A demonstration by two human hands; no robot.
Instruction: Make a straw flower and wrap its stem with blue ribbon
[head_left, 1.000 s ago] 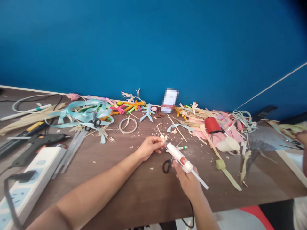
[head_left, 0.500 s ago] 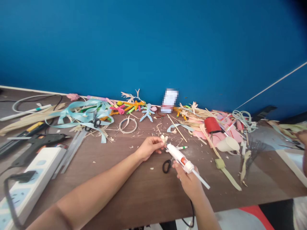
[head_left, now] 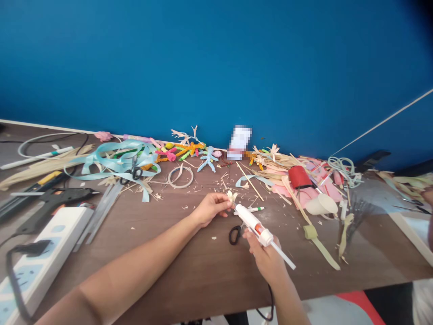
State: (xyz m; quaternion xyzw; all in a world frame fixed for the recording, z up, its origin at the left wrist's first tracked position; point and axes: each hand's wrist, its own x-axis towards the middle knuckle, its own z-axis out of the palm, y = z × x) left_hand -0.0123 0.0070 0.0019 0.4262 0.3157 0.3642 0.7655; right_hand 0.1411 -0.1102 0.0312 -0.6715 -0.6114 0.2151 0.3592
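My left hand (head_left: 214, 208) pinches a small cream flower-like piece (head_left: 232, 197) between thumb and fingers, just above the table. In my right hand (head_left: 267, 255) is a white hot glue gun (head_left: 251, 220), gripped by its handle, with a glue stick (head_left: 283, 255) poking from its back end. Its nozzle points up and left and meets the cream piece or lies very close to it; I cannot tell whether they touch. Below the gun lie black-handled scissors (head_left: 234, 235), partly covered by it. A white pen with a green band (head_left: 257, 209) rests behind the gun.
A white power strip (head_left: 62, 239), a dark glue gun (head_left: 57, 203) and clear glue sticks (head_left: 101, 216) lie at left. Light blue ribbon (head_left: 101, 155) and pipe-cleaner figures (head_left: 208, 159) line the wall. At right are a red roll (head_left: 299, 176), a cream cup-like roll (head_left: 321, 204) and another person's hand (head_left: 429, 196).
Hardly anything differs. Both my hands, the glue gun and the cream piece keep nearly the same places; the other person's hand at the right edge has shifted slightly.
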